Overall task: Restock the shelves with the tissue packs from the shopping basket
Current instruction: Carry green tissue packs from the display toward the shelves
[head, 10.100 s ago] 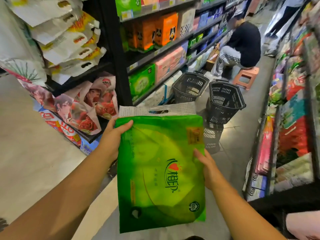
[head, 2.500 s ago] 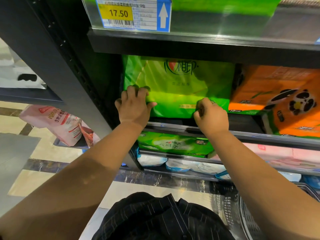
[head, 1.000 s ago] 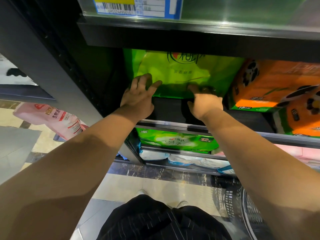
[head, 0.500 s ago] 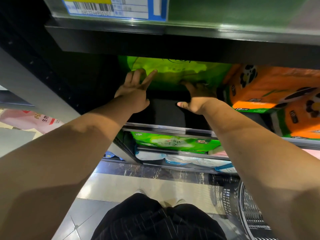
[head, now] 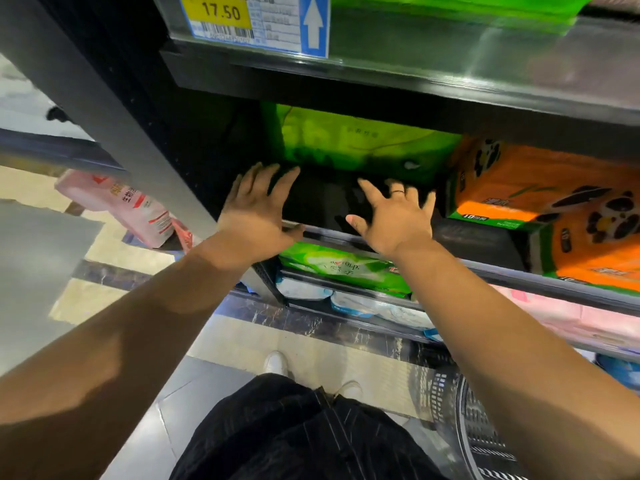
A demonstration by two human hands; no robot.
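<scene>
Both hands empty, fingers spread wide, palms facing into the shelf bay. Left hand (head: 258, 209) sits at front edge of the shelf (head: 485, 268), heel of palm over the metal lip, fingers pointing in toward the green tissue pack (head: 360, 143); fingertips near the pack's lower left corner, contact can't tell, looks like a small gap. Right hand (head: 394, 216) likewise flat and splayed, thumb out to the left, a ring on one finger; fingertips short of the pack's bottom edge, not gripping anything.

Green tissue pack stands upright at back of the bay, under the upper shelf w/ price tag (head: 256, 19) reading 17.50 and a white up-arrow. Dark bare shelf surface lies btw the pack and the hands. Pack's right side just beside orange panda tissue packs (head: 554, 202), which sit further fwd on same shelf; touching or not, can't tell.

Below: another green pack (head: 343, 268) on next shelf down, white/blue packs (head: 374, 306) under that, pink packs (head: 571, 320) at right. Pink bag (head: 128, 206) on the end display at left. Black shopping basket (head: 485, 420) on floor bottom right, only part in view, contents can't tell. Person's dark striped trousers and white shoes at bottom centre.
</scene>
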